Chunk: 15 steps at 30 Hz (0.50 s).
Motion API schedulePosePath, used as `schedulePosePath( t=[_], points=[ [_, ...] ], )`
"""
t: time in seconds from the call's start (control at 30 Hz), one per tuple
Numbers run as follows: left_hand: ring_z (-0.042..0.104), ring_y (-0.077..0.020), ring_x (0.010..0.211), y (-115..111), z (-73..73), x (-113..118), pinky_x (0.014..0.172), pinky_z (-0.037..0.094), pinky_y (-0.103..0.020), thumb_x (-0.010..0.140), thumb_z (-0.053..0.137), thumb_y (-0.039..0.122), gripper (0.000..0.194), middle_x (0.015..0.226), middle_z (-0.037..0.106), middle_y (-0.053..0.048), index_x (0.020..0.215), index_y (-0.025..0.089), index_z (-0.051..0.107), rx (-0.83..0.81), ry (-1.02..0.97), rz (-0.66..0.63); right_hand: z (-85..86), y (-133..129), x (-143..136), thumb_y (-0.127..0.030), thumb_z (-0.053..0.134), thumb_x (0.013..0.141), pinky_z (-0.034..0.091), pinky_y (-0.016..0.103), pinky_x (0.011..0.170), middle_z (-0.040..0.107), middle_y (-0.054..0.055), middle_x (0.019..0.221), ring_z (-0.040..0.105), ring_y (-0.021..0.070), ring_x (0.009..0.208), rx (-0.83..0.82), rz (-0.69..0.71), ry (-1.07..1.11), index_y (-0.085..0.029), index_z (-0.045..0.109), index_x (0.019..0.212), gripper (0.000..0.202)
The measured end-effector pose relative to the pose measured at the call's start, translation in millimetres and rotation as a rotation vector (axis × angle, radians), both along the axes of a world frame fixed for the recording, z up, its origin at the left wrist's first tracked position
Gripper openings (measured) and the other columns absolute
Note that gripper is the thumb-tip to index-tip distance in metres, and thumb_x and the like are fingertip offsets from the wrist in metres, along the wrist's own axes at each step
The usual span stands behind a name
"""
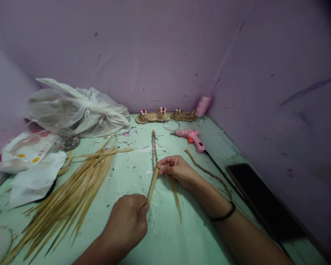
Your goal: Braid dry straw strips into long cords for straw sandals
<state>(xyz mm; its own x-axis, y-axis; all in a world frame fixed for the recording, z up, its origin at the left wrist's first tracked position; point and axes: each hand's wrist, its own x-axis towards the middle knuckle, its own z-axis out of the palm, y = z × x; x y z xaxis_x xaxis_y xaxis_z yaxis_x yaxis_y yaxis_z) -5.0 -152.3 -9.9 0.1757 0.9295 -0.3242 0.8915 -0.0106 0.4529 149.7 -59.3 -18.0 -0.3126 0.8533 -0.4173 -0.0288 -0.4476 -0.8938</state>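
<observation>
A thin twisted cord of dried leaf lies upright in view on the green table, its far end pointing to the wall. At its near end my right hand pinches it between thumb and fingers. One flat leaf strip runs from that pinch down to my left hand, which is closed round its lower end. Another loose strip hangs from under my right hand onto the table. Left of my hands lies a fanned bundle of dry leaf strips.
A pink glue gun with a black cable lies right of the cord. Beyond are woven pieces, a wire ring and a pink thread spool. Plastic bags fill the back left. A black phone-like slab and another twisted cord lie right.
</observation>
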Motion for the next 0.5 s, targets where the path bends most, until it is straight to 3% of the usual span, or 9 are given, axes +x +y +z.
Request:
schedulePosePath(
  t=[0.5],
  points=[
    [0.048, -0.0139, 0.058, 0.1, 2.9, -0.1, 0.055, 0.025, -0.026, 0.076, 0.037, 0.024, 0.026, 0.061, 0.057, -0.004, 0.054, 0.017, 0.049, 0.008, 0.085, -0.034, -0.5, -0.9, -0.9, -0.011, 0.061, 0.06, 0.02, 0.018, 0.036, 0.056, -0.001, 0.047, 0.034, 0.0014, 0.034, 0.0, -0.016, 0.014, -0.01, 0.059, 0.062, 0.003]
  ],
)
